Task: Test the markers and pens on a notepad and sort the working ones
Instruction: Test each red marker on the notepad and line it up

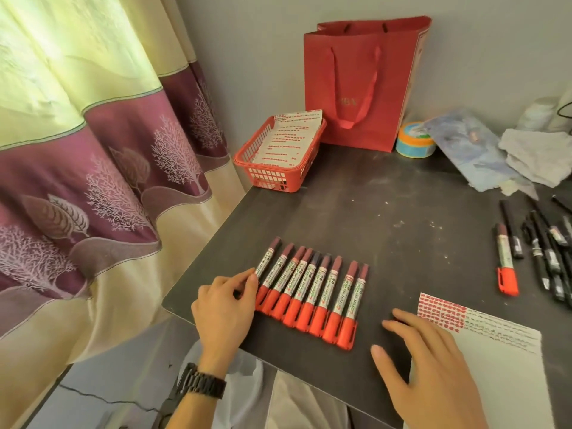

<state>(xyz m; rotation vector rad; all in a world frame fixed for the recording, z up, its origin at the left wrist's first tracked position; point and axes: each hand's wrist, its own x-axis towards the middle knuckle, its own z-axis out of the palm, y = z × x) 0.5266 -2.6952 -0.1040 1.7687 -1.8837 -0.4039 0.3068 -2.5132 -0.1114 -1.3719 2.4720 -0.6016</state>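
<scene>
Nine cylindrical plastic markers (309, 292) with glossy red caps lie rowed near-left on the matte dark table (387, 218). The left hand (224, 301) pinches the leftmost marker (269, 261) with curled fingertips (252, 275); the right hand (430, 366) rests flat, fingers (399, 331) splayed, beside the white paper notepad (501, 360).

I'm counting nine red-capped markers (309, 289) in one row, plus one more red-capped marker (506, 261) off to the right, so ten. I'm seeing at least five black pens (540, 249) beside it; the pile is overlapping and running out of frame, so I'm not getting an exact count. I'm logging one notepad (501, 360), one red basket (272, 178) holding one scribbled sheet (289, 139), one red paper bag (362, 85), one tape roll (415, 140), one wristwatch (202, 382), and two hands: left hand (223, 308) and right hand (433, 366).
</scene>
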